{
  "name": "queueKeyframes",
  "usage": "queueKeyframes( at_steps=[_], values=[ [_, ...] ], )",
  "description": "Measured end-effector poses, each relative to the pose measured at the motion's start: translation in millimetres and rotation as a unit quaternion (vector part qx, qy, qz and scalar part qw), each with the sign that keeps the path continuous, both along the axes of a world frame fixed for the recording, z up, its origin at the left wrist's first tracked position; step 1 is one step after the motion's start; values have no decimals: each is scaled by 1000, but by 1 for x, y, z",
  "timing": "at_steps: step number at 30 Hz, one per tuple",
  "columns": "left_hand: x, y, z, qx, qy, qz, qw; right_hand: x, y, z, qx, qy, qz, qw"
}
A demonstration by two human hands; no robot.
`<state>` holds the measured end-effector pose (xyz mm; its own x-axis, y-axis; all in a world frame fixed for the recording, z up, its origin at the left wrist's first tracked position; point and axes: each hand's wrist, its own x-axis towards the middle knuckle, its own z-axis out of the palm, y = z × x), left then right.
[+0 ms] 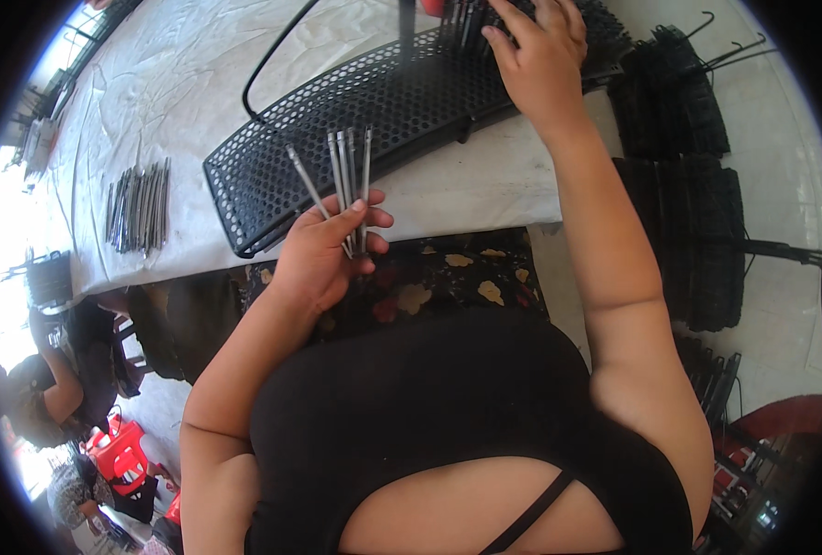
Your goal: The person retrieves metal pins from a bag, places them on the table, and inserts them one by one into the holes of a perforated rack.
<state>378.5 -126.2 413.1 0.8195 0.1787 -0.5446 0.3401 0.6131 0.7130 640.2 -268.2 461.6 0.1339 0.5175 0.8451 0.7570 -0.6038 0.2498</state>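
Note:
My left hand (323,240) is closed around several thin silver metal rods (342,176), which fan out upward between thumb and fingers. It is just in front of the near edge of a black perforated metal rack (318,157) with a bent wire handle. Stretched out to the far right end of that rack, my right hand (545,60) has its fingers apart, and nothing shows in it. Beside its thumb stands a cluster of dark thin rods (466,23); whether the fingertips touch them I cannot tell, since the picture's top edge cuts the view.
A white sheet covers the table (198,65). On its left lies a row of metal rods (138,208). Stacks of black mesh parts (679,240) stand to the right, with hooked wires. At lower left are a red plastic stool (120,453) and other people (50,388).

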Motion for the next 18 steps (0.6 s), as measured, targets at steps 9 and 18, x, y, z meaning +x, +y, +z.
queueKeyframes(
  at_steps=[9,18],
  values=[
    [1,-8,15,-25,-49,-84,995,-97,26,-34,85,864,343,359],
    [-3,-5,10,-32,-11,-35,999,-107,32,-27,83,847,350,391]
  ],
)
